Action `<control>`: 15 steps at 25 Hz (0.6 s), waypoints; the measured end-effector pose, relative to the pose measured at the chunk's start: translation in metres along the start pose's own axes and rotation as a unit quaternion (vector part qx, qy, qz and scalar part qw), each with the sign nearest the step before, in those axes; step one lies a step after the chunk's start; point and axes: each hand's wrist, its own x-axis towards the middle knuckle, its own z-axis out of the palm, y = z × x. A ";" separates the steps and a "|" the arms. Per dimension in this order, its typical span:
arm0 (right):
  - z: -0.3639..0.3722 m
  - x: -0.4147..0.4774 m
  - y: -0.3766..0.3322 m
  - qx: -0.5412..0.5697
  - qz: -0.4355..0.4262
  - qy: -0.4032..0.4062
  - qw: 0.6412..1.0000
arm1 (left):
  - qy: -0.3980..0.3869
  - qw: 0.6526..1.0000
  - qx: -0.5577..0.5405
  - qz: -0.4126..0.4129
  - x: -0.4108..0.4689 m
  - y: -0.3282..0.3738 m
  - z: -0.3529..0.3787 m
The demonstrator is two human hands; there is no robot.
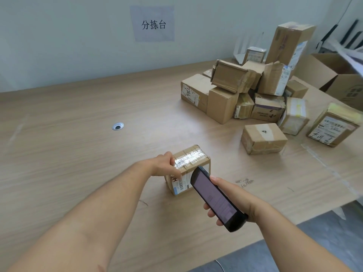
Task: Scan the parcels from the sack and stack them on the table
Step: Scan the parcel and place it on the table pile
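The wooden surface fills most of the view, and the landmark here is the small parcel standing alone on it. Far behind this parcel and to its right, a heap of scanned-looking parcels leans against the wall, with three loose boxes in front of it. An open carton stands beyond the heap.

The left hand rests against the parcel's left upper edge, its fingers closed lightly on the taped top to steady it. The right hand is just in front of the parcel, wrapped firmly around a dark handheld scanner. The scanner's long axis points forward and left, its head almost touching the parcel's front face, where the barcode label sits (partly hidden by the device, so I cannot tell if the beam reaches it). The label is the smallest thing that matters: it lies directly ahead of the scanner, so the right hand is better placed for reading it.
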 end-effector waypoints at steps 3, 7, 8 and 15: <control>-0.009 -0.008 0.008 -0.011 0.011 -0.001 1.000 | 0.027 1.000 -0.005 0.009 -0.005 0.003 0.000; -0.014 -0.010 0.008 -0.047 0.017 -0.023 0.998 | 0.086 0.990 -0.115 0.001 -0.018 0.008 -0.017; -0.013 -0.009 0.006 -0.057 0.015 -0.033 0.998 | 0.101 0.986 -0.132 -0.004 -0.023 0.010 -0.025; 0.007 -0.011 -0.017 -0.126 -0.003 -0.105 0.986 | 0.176 0.977 -0.112 -0.031 -0.059 0.020 -0.066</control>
